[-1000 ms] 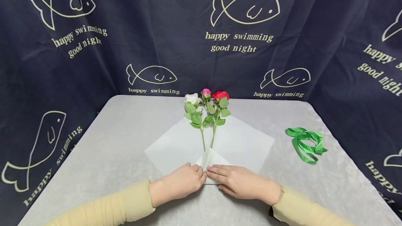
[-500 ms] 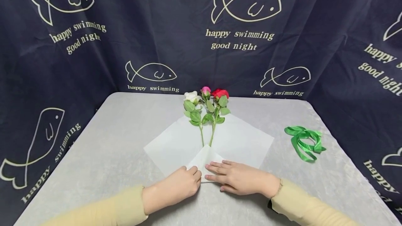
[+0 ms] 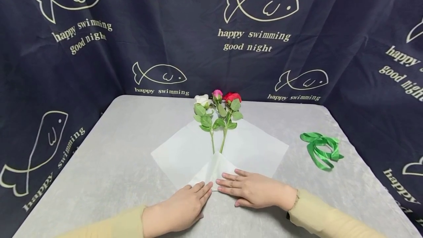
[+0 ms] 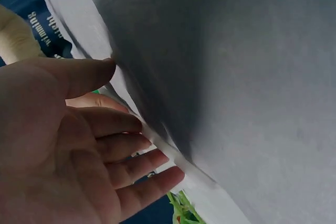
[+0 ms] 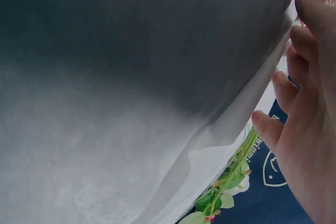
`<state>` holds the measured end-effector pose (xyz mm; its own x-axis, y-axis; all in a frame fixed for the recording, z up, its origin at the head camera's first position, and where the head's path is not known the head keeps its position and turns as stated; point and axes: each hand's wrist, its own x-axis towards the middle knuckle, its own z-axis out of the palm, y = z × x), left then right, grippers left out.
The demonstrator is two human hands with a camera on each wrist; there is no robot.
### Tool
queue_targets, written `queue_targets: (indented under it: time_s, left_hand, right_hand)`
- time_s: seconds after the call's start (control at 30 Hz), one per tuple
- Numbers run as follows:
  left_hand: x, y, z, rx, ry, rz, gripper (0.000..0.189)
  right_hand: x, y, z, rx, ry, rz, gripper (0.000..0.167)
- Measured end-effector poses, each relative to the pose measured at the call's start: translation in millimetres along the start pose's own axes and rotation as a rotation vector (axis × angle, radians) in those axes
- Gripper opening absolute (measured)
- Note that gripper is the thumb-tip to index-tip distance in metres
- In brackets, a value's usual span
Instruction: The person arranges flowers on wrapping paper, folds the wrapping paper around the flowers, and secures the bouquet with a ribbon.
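A sheet of white wrapping paper (image 3: 261,146) lies on the table with its near corner folded up over the lower stem ends. On it rest a white rose (image 3: 202,100), a small pink rose (image 3: 217,94) and a red rose (image 3: 232,97), with green leaves and stems. My left hand (image 3: 180,206) lies on the left of the fold's near edge, its fingers extended. Opposite it, my right hand (image 3: 254,189) rests with spread fingers on the right part of the folded flap (image 3: 214,168). Neither hand grips anything. The stem ends are hidden under the flap.
A loosely coiled green ribbon (image 3: 322,151) lies to the right of the paper. The grey cloth-covered table (image 3: 115,150) is surrounded by dark blue curtains (image 3: 198,21) printed with fish and lettering.
My left hand has gone from curled fingers at the fold to straight ones laid on its edge. The right hand's fingers have spread on the flap. The flap now lies flatter over the stems.
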<state>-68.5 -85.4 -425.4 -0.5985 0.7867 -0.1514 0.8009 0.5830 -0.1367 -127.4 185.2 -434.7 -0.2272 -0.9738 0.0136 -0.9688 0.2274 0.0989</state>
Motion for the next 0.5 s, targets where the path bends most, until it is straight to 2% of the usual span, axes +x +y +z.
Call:
queue_targets:
  time_s: [0.13,0.3,0.4,0.5]
  left_hand:
    - [-3.4,1.7,1.7,-0.057,-0.032,-0.016,0.067]
    - [-4.8,3.8,1.7,-0.093,-0.106,-0.085,0.079]
    - [-4.0,5.2,-0.2,-0.078,-0.142,-0.131,0.086]
    - [-2.2,8.1,-3.3,-0.039,-0.143,-0.154,0.091]
  right_hand:
    - [-0.6,-1.8,0.0,-0.016,-0.017,0.020,0.054]
    - [-4.8,-7.2,-0.5,-0.055,-0.024,0.021,0.056]
    - [-7.0,-9.9,-0.9,-0.073,-0.006,0.025,0.055]
    - [-6.7,-13.0,-1.5,-0.126,0.045,0.008,0.050]
